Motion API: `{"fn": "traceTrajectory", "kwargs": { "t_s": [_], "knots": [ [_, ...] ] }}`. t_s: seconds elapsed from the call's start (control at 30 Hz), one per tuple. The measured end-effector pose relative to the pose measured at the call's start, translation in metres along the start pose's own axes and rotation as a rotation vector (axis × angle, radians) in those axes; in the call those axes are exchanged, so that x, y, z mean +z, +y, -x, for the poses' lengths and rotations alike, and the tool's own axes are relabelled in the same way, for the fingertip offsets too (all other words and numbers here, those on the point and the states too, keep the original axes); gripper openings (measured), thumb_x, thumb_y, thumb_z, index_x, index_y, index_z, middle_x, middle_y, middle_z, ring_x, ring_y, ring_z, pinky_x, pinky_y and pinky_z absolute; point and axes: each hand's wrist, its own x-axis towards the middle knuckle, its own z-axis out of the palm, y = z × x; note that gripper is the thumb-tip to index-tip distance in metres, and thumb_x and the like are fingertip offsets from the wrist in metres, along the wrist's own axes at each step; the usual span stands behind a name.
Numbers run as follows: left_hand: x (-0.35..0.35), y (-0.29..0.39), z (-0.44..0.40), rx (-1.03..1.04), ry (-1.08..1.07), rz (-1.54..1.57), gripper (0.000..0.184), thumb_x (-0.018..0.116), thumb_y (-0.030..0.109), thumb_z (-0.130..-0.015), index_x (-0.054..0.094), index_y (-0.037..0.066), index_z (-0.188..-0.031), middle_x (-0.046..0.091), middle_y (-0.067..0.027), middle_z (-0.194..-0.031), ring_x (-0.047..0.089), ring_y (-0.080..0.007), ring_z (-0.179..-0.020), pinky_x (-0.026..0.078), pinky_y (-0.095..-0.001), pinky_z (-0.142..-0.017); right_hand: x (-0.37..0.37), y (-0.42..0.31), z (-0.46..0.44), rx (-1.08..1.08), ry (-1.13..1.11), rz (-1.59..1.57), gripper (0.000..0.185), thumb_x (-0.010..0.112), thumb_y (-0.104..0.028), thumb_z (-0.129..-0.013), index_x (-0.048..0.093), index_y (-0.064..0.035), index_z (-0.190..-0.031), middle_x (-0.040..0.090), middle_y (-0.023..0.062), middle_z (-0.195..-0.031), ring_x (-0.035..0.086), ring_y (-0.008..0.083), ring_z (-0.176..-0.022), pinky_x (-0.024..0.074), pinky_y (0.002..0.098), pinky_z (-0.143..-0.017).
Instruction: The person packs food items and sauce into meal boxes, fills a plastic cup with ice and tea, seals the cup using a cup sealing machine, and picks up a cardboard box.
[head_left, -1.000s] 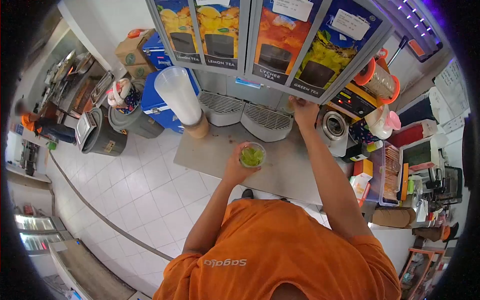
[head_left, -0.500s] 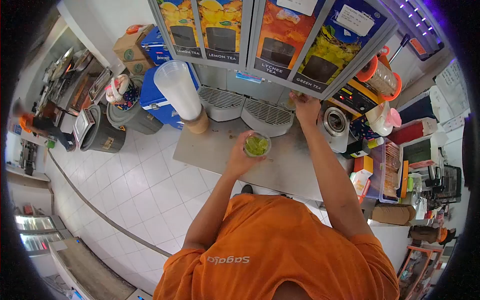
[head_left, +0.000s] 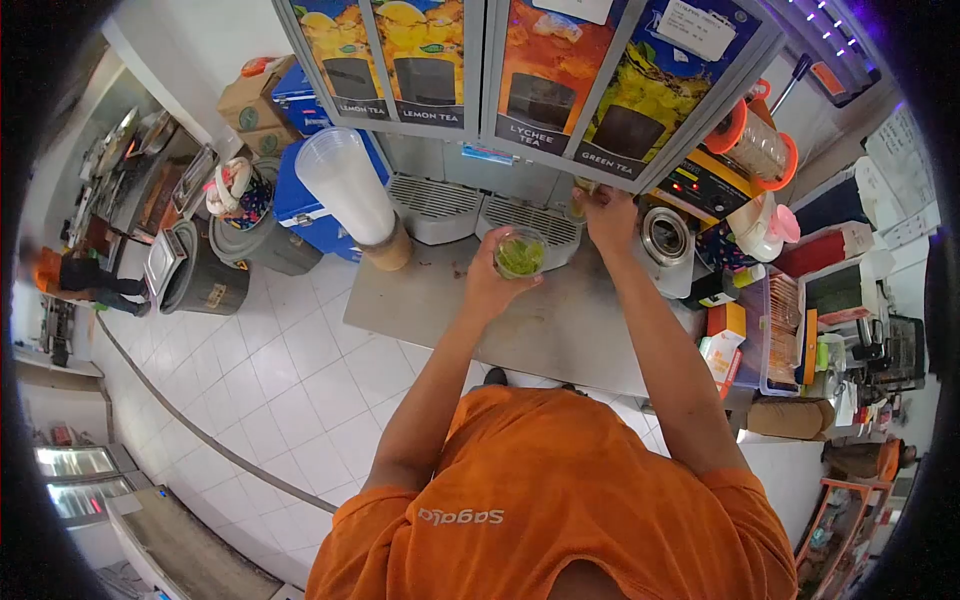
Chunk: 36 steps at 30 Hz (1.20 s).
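Note:
My left hand [head_left: 491,275] is closed around a clear plastic cup [head_left: 521,256] with green pieces in it, held above the metal counter in front of the drip trays. My right hand [head_left: 609,217] reaches under the green tea panel [head_left: 640,110] of the drink dispenser. Its fingers are closed round a clear cup [head_left: 578,203], mostly hidden by the hand and the panel. The right-hand drip tray [head_left: 530,222] lies between the two hands.
Left of the drip trays a tall stack of clear cups [head_left: 345,185] stands in a brown holder. A cup sealing machine [head_left: 665,245] is right of my right hand. Blue coolers [head_left: 310,200] and grey bins [head_left: 205,275] stand left. Another person [head_left: 75,275] is far left.
My left hand has moved up and slightly right with its cup, closer to the drip tray and tilting the cup. My right hand stays under the dispenser. The person far left has shifted.

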Motion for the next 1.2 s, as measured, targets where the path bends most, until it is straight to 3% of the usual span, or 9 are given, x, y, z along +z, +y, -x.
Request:
{"fn": "traceTrajectory", "kwargs": {
  "t_s": [0.2,0.3,0.37,0.5,0.6,0.7,0.93,1.1,1.2],
  "knots": [
    [0.004,0.001,-0.007,0.040,0.005,-0.039,0.087,0.094,0.013,-0.062,0.048,0.008,-0.136,0.062,-0.0121,-0.126,0.060,-0.0248,-0.118,0.049,-0.0359,-0.102,-0.004,-0.004,0.011,-0.044,0.023,-0.107,0.044,0.083,-0.018,-0.083,0.062,0.0006,-0.116,0.075,0.0144,-0.100,0.074,0.0231,-0.087,0.0560,0.0363,-0.079],
    [0.003,0.004,-0.008,0.024,-0.014,-0.057,0.088,0.095,0.013,-0.062,0.048,0.007,-0.137,0.061,-0.0123,-0.128,0.059,-0.0253,-0.120,0.048,-0.0368,-0.103,-0.017,-0.010,0.024,-0.161,-0.015,-0.110,0.051,0.082,-0.019,-0.081,0.059,-0.0016,-0.124,0.070,0.0178,-0.109,0.069,0.0326,-0.099,0.0533,0.0428,-0.089],
    [0.002,0.006,-0.008,-0.013,-0.037,-0.002,0.090,0.095,0.014,-0.063,0.048,0.006,-0.139,0.060,-0.0128,-0.132,0.057,-0.0260,-0.124,0.046,-0.0391,-0.107,-0.031,-0.013,0.030,-0.273,-0.125,-0.095,0.049,0.080,-0.017,-0.082,0.059,-0.0036,-0.124,0.068,0.0164,-0.111,0.067,0.0332,-0.104,0.0527,0.0428,-0.091],
    [0.006,-0.008,-0.003,0.020,-0.013,-0.002,0.086,0.094,0.012,-0.061,0.051,0.008,-0.134,0.064,-0.0118,-0.122,0.063,-0.0254,-0.114,0.050,-0.0362,-0.099,-0.064,-0.036,0.045,-0.456,-0.370,0.146,0.050,0.078,-0.015,-0.082,0.059,-0.0132,-0.129,0.060,0.0109,-0.125,0.059,0.0317,-0.117,0.0465,0.0460,-0.102],
    [0.004,-0.006,0.001,0.021,-0.046,-0.067,0.086,0.094,0.013,-0.060,0.052,0.007,-0.135,0.064,-0.0122,-0.122,0.063,-0.0263,-0.112,0.050,-0.0364,-0.097,-0.065,-0.030,0.047,-0.623,-0.466,0.273,0.051,0.076,-0.013,-0.080,0.061,-0.0188,-0.128,0.056,0.0080,-0.127,0.054,0.0321,-0.122,0.0400,0.0505,-0.109],
    [0.003,-0.005,0.006,0.015,-0.067,-0.054,0.087,0.094,0.013,-0.059,0.052,0.007,-0.136,0.064,-0.0127,-0.122,0.064,-0.0275,-0.111,0.050,-0.0365,-0.097,-0.069,-0.045,0.051,-0.765,-0.487,0.484,0.048,0.069,-0.009,-0.082,0.061,-0.0176,-0.128,0.057,0.0117,-0.125,0.056,0.0338,-0.121,0.0403,0.0534,-0.109],
    [0.003,0.008,0.013,-0.069,-0.100,-0.023,0.086,0.093,0.012,-0.061,0.052,0.004,-0.136,0.065,-0.0141,-0.121,0.064,-0.0266,-0.111,0.050,-0.0361,-0.098,-0.073,-0.058,0.053,-1.038,-0.494,0.514,0.043,0.062,-0.007,-0.085,0.063,-0.0190,-0.126,0.056,0.0102,-0.123,0.053,0.0298,-0.124,0.0358,0.0531,-0.115],
    [-0.001,0.005,0.014,-0.053,-0.087,0.018,0.085,0.093,0.011,-0.061,0.052,0.004,-0.135,0.066,-0.0139,-0.119,0.064,-0.0265,-0.112,0.050,-0.0362,-0.098,-0.068,-0.066,0.055,-1.061,-0.494,0.530,0.044,0.065,-0.007,-0.083,0.062,-0.0164,-0.126,0.057,0.0102,-0.124,0.054,0.0276,-0.124,0.0333,0.0539,-0.117],
    [-0.005,0.008,0.011,-0.017,-0.041,-0.038,0.084,0.093,0.011,-0.061,0.052,0.004,-0.134,0.066,-0.0133,-0.119,0.064,-0.0262,-0.112,0.050,-0.0361,-0.098,-0.053,-0.046,0.055,-0.841,-0.430,0.377,0.051,0.073,-0.006,-0.078,0.059,-0.0128,-0.127,0.060,0.0121,-0.124,0.054,0.0287,-0.124,0.0351,0.0519,-0.117]
  ]
}}
